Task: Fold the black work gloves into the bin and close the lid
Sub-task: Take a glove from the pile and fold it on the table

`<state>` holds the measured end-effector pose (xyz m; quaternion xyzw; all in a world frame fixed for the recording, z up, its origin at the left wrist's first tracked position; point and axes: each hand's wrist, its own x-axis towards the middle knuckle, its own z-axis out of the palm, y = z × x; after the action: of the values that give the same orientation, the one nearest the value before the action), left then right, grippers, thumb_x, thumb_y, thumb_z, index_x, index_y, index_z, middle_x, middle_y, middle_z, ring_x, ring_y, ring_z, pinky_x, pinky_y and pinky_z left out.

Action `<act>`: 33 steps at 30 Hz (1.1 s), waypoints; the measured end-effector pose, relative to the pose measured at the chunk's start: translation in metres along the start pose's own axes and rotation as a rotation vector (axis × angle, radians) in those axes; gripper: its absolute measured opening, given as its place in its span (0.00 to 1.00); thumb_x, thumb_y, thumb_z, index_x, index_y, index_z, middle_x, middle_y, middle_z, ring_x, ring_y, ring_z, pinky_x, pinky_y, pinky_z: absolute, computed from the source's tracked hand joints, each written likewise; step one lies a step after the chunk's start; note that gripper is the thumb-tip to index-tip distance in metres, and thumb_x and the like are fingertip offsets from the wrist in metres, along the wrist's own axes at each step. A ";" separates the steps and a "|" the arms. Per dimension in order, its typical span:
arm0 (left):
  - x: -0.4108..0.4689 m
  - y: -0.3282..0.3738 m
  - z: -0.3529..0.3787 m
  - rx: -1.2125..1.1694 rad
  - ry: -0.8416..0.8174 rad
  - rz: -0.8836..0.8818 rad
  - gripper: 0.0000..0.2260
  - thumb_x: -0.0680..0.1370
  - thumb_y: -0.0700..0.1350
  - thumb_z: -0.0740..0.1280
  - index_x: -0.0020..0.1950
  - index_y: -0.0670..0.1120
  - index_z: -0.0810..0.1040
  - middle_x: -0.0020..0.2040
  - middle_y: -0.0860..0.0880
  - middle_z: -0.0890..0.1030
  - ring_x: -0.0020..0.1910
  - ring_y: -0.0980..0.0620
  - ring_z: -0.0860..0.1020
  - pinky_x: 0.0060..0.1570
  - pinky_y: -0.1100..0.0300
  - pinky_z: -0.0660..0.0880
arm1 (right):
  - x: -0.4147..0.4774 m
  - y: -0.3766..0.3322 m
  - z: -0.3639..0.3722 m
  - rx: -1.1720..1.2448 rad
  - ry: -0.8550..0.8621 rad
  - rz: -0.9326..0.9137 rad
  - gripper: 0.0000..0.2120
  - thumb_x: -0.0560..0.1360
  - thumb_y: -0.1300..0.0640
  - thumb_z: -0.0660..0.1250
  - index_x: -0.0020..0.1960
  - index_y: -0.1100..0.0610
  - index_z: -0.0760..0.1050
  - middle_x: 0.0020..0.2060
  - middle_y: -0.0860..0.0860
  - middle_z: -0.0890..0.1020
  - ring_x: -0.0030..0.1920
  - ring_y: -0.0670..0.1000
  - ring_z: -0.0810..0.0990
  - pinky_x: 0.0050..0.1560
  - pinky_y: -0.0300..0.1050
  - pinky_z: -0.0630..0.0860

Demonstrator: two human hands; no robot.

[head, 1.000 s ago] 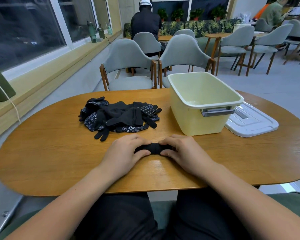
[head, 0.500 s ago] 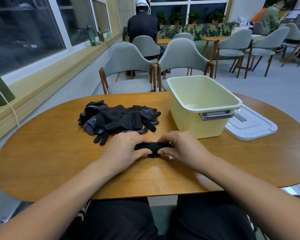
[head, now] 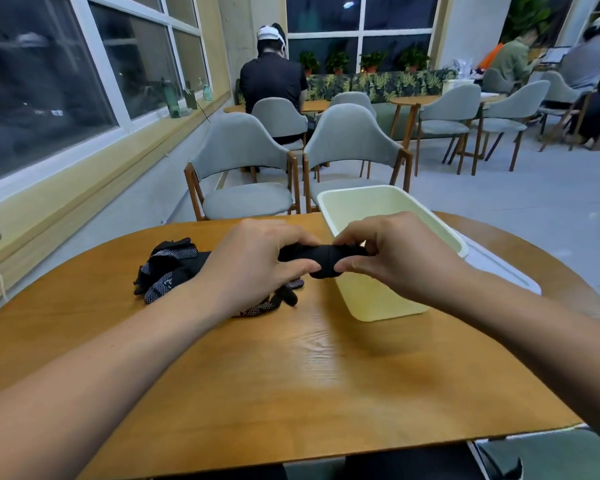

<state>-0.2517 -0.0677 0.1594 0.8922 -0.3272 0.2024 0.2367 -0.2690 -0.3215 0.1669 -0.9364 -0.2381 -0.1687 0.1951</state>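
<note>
A folded black glove bundle (head: 321,259) is held in the air between both hands, above the table and beside the bin's near left wall. My left hand (head: 253,263) grips its left end and my right hand (head: 392,256) pinches its right end. The pale yellow bin (head: 378,299) stands open at the right of the table, partly hidden by my right hand. A pile of black gloves with dotted palms (head: 168,271) lies left of the bin, partly behind my left hand. The white lid (head: 503,268) lies flat to the right of the bin.
The oval wooden table (head: 291,368) has bare surface in front of me. Two grey chairs (head: 243,168) stand at its far side. A person in black sits with their back to me farther off, and other people sit at tables on the right.
Both hands have lifted the folded glove bundle off the table and carried it up and forward toward the bin. The head camera has tilted upward.
</note>
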 end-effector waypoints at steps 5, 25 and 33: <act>0.051 -0.003 0.015 0.017 -0.016 -0.023 0.11 0.77 0.59 0.76 0.58 0.60 0.85 0.50 0.58 0.85 0.51 0.57 0.82 0.49 0.49 0.81 | 0.022 0.030 -0.026 -0.045 -0.014 0.028 0.14 0.77 0.49 0.79 0.62 0.47 0.85 0.47 0.42 0.83 0.45 0.45 0.79 0.43 0.36 0.72; 0.214 -0.039 0.123 0.210 -0.558 -0.026 0.14 0.77 0.55 0.75 0.62 0.57 0.82 0.47 0.55 0.85 0.41 0.58 0.81 0.43 0.54 0.83 | 0.103 0.176 0.004 -0.220 -0.227 0.158 0.23 0.76 0.41 0.78 0.66 0.44 0.75 0.53 0.39 0.84 0.59 0.50 0.71 0.63 0.50 0.67; 0.242 -0.049 0.162 0.297 -0.661 0.010 0.11 0.77 0.52 0.75 0.58 0.54 0.83 0.44 0.53 0.85 0.43 0.51 0.83 0.43 0.52 0.82 | 0.116 0.201 0.020 -0.195 -0.265 0.164 0.25 0.75 0.44 0.80 0.68 0.44 0.76 0.50 0.39 0.85 0.61 0.48 0.73 0.66 0.51 0.66</act>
<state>-0.0149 -0.2427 0.1398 0.9325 -0.3574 -0.0504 -0.0148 -0.0654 -0.4310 0.1399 -0.9812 -0.1669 -0.0497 0.0833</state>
